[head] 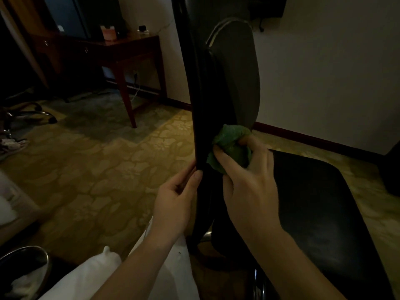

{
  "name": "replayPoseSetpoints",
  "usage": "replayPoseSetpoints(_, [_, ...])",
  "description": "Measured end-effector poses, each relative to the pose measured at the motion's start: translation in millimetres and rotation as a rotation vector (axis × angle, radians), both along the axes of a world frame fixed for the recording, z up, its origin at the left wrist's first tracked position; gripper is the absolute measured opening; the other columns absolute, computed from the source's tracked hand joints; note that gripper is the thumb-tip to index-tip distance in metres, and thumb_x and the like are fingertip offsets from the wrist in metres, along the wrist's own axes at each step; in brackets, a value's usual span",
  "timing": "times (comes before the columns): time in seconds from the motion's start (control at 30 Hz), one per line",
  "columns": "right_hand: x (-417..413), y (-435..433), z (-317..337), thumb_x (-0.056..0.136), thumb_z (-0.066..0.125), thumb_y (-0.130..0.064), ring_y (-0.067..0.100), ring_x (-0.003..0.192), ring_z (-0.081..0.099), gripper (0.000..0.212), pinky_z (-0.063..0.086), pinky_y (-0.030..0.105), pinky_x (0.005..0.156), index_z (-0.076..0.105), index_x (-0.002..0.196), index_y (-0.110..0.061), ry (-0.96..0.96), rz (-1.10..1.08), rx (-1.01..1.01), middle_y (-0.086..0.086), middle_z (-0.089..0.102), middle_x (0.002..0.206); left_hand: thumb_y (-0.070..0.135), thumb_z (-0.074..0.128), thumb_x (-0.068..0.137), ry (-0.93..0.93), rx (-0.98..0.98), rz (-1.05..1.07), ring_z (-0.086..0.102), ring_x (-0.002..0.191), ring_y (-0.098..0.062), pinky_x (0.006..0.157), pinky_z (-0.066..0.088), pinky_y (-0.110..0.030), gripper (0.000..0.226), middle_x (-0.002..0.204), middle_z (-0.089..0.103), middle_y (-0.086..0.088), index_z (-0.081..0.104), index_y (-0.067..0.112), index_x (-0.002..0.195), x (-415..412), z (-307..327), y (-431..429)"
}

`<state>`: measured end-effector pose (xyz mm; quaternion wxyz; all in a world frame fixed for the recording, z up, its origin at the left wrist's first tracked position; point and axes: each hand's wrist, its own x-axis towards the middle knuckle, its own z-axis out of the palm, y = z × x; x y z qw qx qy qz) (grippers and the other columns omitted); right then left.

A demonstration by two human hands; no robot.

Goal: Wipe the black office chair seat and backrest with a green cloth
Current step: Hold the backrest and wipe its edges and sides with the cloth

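Low on the backrest [233, 72] of the black office chair, just above the rear edge of the seat [320, 202], the green cloth [231, 146] sits bunched into a wad and pressed to the dark padding. The right hand [249, 180] grips it, fingers curled over the top of the wad and the thumb tucked in from the far side, so that only crumpled folds show between them. The backrest stands upright and is seen almost edge-on. The left hand [173, 198] pinches its thin near edge between thumb and straightened fingers, level with the cloth and just beside the right hand. The seat spreads flat toward the lower right, with its front corner out of view.

Under the chair lies a patterned yellowish carpet [97, 159]. A wooden desk [129, 46] stands at the carpet's far edge against the pale wall [324, 72], with a small box [108, 32] on its top. A dark baseboard [313, 137] runs along the wall behind the seat. At the near left corner of the view are white fabric [97, 276] and the rim of a metal bowl [28, 256].
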<state>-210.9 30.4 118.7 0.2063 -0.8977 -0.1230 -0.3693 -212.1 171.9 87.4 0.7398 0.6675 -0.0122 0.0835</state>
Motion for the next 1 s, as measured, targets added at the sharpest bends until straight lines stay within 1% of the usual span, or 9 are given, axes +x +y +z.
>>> replayPoseSetpoints(0.1, [-7,-2,-22,0.084,0.066,-0.016,0.035,0.118,0.043,0.035,0.057,0.037,0.076,0.070,0.119,-0.020,0.040,-0.034,-0.056,0.014,0.037,0.135,0.034,0.058,0.090,-0.015,0.033,0.007,0.065,0.109,0.002,0.084,0.052,-0.013,0.031,0.112,0.072,0.022,0.063,0.038,0.120,-2,1,-2])
replayPoseSetpoints(0.17, [-10,-6,-32,0.081,0.070,-0.015,0.036,0.116,0.045,0.039,0.059,0.040,0.073,0.069,0.119,-0.021,0.082,-0.034,-0.070,0.014,0.038,0.134,0.030,0.057,0.094,-0.028,0.057,0.022,0.065,0.109,0.002,0.084,0.051,-0.012,0.029,0.112,0.071,0.023,0.063,0.038,0.121,-3,3,-4])
replayPoseSetpoints(0.3, [-14,-11,-38,0.080,0.074,-0.012,0.036,0.116,0.048,0.041,0.058,0.036,0.077,0.068,0.120,-0.021,0.120,-0.020,-0.056,0.014,0.040,0.134,0.027,0.056,0.096,-0.034,0.053,0.025,0.065,0.110,0.002,0.083,0.051,-0.011,0.031,0.113,0.071,0.022,0.062,0.032,0.126,-3,0,-6])
replayPoseSetpoints(0.4, [-14,-19,-31,0.083,0.070,-0.012,0.035,0.119,0.049,0.037,0.054,0.032,0.080,0.069,0.119,-0.020,0.094,0.053,-0.002,0.016,0.045,0.135,0.022,0.055,0.098,-0.028,0.060,0.016,0.066,0.107,0.002,0.081,0.052,-0.013,0.032,0.110,0.072,0.022,0.062,0.026,0.129,0,2,-4])
replayPoseSetpoints(0.5, [-12,-24,-20,0.085,0.065,-0.013,0.031,0.124,0.045,0.037,0.043,0.027,0.092,0.068,0.121,-0.020,0.055,0.099,0.049,0.013,0.043,0.138,0.019,0.054,0.100,-0.039,0.081,-0.010,0.066,0.107,0.002,0.082,0.052,-0.013,0.031,0.110,0.071,0.023,0.062,0.028,0.128,6,10,-1])
replayPoseSetpoints(0.63, [-6,-25,-2,0.088,0.061,-0.012,0.026,0.130,0.041,0.040,0.033,0.022,0.101,0.065,0.127,-0.020,0.029,0.160,0.101,0.009,0.038,0.141,0.034,0.055,0.095,-0.080,0.059,-0.056,0.064,0.111,0.001,0.087,0.052,-0.015,0.038,0.116,0.070,0.020,0.059,0.026,0.132,12,25,-3])
replayPoseSetpoints(0.73, [-1,-21,8,0.089,0.057,-0.014,0.029,0.129,0.042,0.039,0.040,0.027,0.099,0.065,0.127,-0.020,0.007,0.147,0.068,0.012,0.040,0.141,0.046,0.058,0.085,-0.082,0.045,-0.040,0.064,0.113,-0.003,0.094,0.053,-0.024,0.049,0.118,0.071,0.016,0.061,0.028,0.130,17,30,-2])
replayPoseSetpoints(0.83, [1,-10,4,0.090,0.059,-0.015,0.033,0.123,0.044,0.039,0.050,0.033,0.091,0.064,0.128,-0.021,0.004,0.076,0.001,0.014,0.039,0.139,0.049,0.060,0.083,-0.076,0.048,-0.007,0.063,0.116,-0.004,0.101,0.050,-0.033,0.052,0.120,0.070,0.014,0.062,0.027,0.131,18,26,0])
replayPoseSetpoints(1.0, [-7,-9,-28,0.083,0.074,-0.017,0.034,0.115,0.047,0.047,0.057,0.036,0.080,0.063,0.128,-0.024,0.070,-0.021,-0.113,0.015,0.039,0.135,0.049,0.058,0.085,-0.066,0.063,0.014,0.063,0.115,-0.002,0.100,0.050,-0.031,0.049,0.119,0.070,0.018,0.062,0.030,0.130,15,23,-3])
